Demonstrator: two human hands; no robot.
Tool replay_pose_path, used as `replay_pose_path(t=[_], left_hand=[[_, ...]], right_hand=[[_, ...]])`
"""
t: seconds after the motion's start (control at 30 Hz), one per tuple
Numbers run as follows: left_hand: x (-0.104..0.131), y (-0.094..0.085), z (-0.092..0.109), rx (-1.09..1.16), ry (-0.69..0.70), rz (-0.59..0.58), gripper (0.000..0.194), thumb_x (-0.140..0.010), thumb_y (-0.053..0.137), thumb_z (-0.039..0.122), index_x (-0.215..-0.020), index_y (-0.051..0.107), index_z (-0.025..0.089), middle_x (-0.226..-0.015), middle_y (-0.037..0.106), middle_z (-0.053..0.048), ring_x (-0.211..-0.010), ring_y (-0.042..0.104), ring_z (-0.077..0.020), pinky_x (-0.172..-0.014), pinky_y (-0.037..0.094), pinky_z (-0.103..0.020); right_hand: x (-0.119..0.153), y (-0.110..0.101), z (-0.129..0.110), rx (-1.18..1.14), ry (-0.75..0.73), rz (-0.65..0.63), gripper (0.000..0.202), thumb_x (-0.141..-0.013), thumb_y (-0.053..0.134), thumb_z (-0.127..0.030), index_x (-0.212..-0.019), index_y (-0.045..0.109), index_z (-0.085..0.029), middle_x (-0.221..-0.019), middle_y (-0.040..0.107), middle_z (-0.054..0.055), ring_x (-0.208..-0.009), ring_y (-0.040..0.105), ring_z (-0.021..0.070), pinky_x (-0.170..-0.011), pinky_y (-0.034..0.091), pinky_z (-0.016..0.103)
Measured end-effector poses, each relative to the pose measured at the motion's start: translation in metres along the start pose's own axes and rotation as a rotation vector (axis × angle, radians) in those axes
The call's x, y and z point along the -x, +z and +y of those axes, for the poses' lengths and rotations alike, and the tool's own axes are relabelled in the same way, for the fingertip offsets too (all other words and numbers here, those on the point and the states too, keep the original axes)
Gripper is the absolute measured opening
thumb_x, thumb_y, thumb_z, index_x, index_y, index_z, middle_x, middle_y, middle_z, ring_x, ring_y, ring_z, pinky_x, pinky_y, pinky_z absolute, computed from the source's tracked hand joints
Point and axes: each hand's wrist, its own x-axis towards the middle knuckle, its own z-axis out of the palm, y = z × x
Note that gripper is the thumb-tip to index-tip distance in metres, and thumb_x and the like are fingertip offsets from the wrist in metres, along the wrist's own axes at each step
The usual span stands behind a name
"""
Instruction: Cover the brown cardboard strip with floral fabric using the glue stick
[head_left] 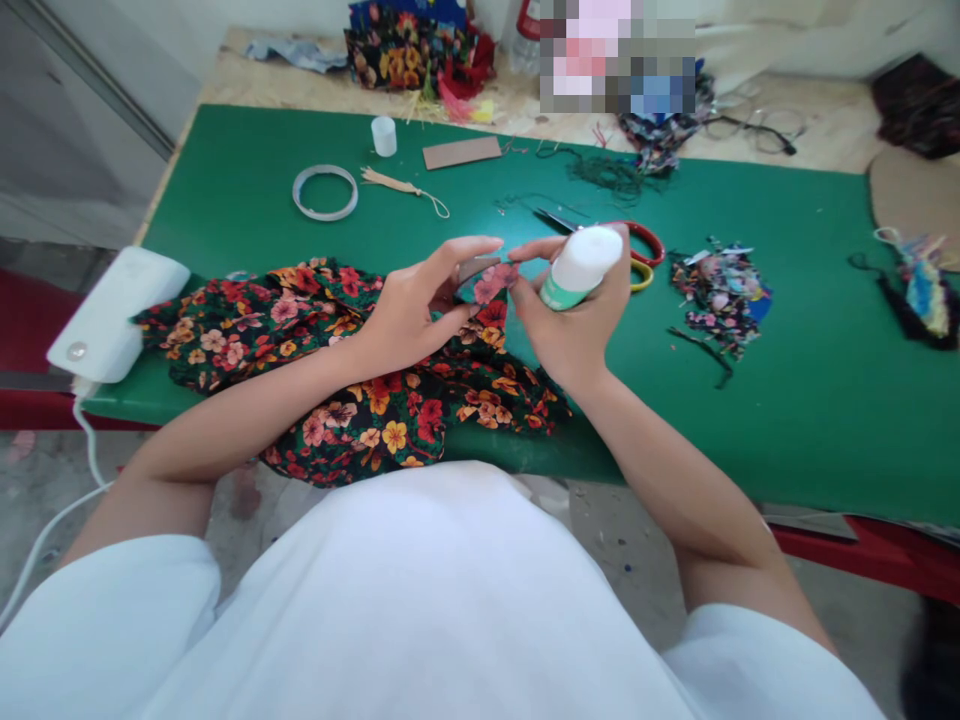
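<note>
My left hand point(412, 310) pinches a corner of dark floral fabric point(394, 435) together with a thin greyish-brown piece point(476, 268), partly hidden by the fingers. In the palm of my right hand point(577, 335) is a white bottle point(589, 262) with a green label; its lower end is out of sight. The right thumb and fingertips also meet the edge of the raised fabric corner, close to the left fingertips. The rest of the cloth lies bunched under my left forearm, along the table's front edge. Just behind the bottle lie scissors point(646, 243) with red and yellow handles.
On the green table mat point(810, 420) are a white cap point(384, 136), a tape ring point(325, 193), a tassel point(397, 183), a cardboard strip point(461, 153), tangled thread point(611, 178) and fabric scraps point(720, 295). A white corded device point(116, 315) sits at the left edge.
</note>
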Motion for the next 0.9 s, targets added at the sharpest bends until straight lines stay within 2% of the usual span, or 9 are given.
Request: replay_pose_path(t=[0.1, 0.33, 0.47, 0.6, 0.77, 0.9], left_hand=[[0.001, 0.0, 0.001, 0.015, -0.034, 0.003, 0.057, -0.093, 0.063, 0.027, -0.149, 0.056, 0.027, -0.123, 0.077, -0.004, -0.101, 0.075, -0.0151, -0.083, 0.062, -0.024], [0.001, 0.004, 0.005, 0.096, -0.123, 0.089, 0.05, -0.094, 0.067, 0.034, -0.143, 0.06, 0.024, -0.118, 0.075, -0.006, -0.093, 0.074, -0.0143, -0.081, 0.062, -0.026], [0.001, 0.005, 0.002, 0.114, -0.126, 0.105, 0.05, -0.095, 0.067, 0.037, -0.143, 0.059, 0.025, -0.12, 0.075, -0.006, -0.097, 0.074, -0.0144, -0.087, 0.063, -0.027], [0.002, 0.006, 0.001, 0.083, -0.121, 0.109, 0.048, -0.096, 0.067, 0.035, -0.142, 0.061, 0.024, -0.117, 0.077, -0.005, -0.096, 0.074, -0.0132, -0.084, 0.062, -0.023], [0.003, 0.008, 0.001, 0.062, -0.101, 0.097, 0.046, -0.098, 0.063, 0.035, -0.143, 0.061, 0.027, -0.128, 0.076, -0.006, -0.102, 0.076, -0.0149, -0.085, 0.064, -0.026], [0.004, 0.009, -0.002, 0.058, -0.105, 0.107, 0.048, -0.099, 0.063, 0.039, -0.145, 0.057, 0.029, -0.124, 0.075, -0.005, -0.099, 0.076, -0.014, -0.086, 0.065, -0.026]], right_hand=[[0.002, 0.001, -0.008, 0.03, -0.15, 0.088, 0.03, -0.084, 0.071, -0.017, -0.101, 0.05, -0.029, -0.087, 0.079, -0.003, -0.074, 0.073, 0.0184, -0.077, 0.061, 0.039], [0.006, 0.001, -0.01, 0.051, -0.3, 0.035, 0.029, -0.085, 0.073, -0.017, -0.105, 0.058, -0.031, -0.092, 0.082, -0.001, -0.075, 0.077, 0.0206, -0.068, 0.06, 0.037], [0.006, 0.001, -0.011, 0.025, -0.243, -0.008, 0.024, -0.089, 0.075, -0.027, -0.104, 0.057, -0.03, -0.092, 0.081, -0.001, -0.075, 0.076, 0.0208, -0.069, 0.06, 0.038], [0.006, 0.004, -0.01, -0.054, -0.088, 0.014, 0.024, -0.092, 0.076, -0.039, -0.099, 0.056, -0.03, -0.085, 0.075, -0.003, -0.074, 0.072, 0.0185, -0.077, 0.063, 0.04], [0.004, 0.005, 0.001, -0.067, 0.068, 0.055, 0.036, -0.084, 0.084, -0.045, -0.092, 0.054, -0.027, -0.083, 0.063, -0.004, -0.08, 0.066, 0.017, -0.081, 0.063, 0.039], [0.001, 0.007, 0.002, -0.126, 0.126, -0.01, 0.037, -0.081, 0.086, -0.046, -0.091, 0.056, -0.027, -0.083, 0.063, -0.004, -0.078, 0.065, 0.0151, -0.079, 0.063, 0.037]])
